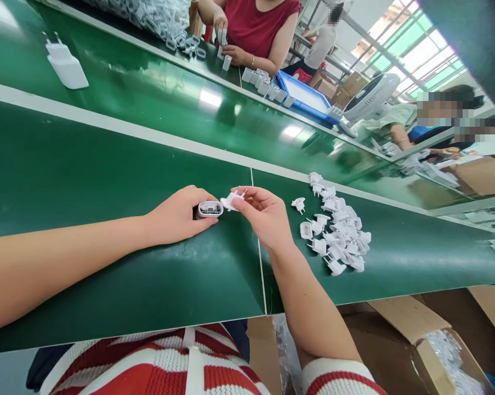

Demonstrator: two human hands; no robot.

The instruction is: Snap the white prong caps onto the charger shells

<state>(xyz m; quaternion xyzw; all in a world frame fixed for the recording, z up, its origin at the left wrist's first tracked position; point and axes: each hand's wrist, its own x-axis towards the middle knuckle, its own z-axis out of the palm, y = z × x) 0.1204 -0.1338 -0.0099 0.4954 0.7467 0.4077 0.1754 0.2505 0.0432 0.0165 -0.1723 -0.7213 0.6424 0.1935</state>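
My left hand (181, 215) is closed round a white charger housing (210, 209), its open end turned toward me and showing parts inside. My right hand (263, 215) pinches a small white plug cap with two pins (232, 199) just right of the housing's open end; the two parts are close together and may touch. Both hands hover low over the green conveyor belt (107, 175). A pile of several white plug caps (337, 233) lies on the belt right of my right hand.
One finished white charger (66, 65) lies on the far belt at upper left. Across the belt a person in a red top handles white parts, with a row of housings (266, 85) and a blue tray (302, 94). Open cardboard boxes (432, 340) stand below the belt's near edge.
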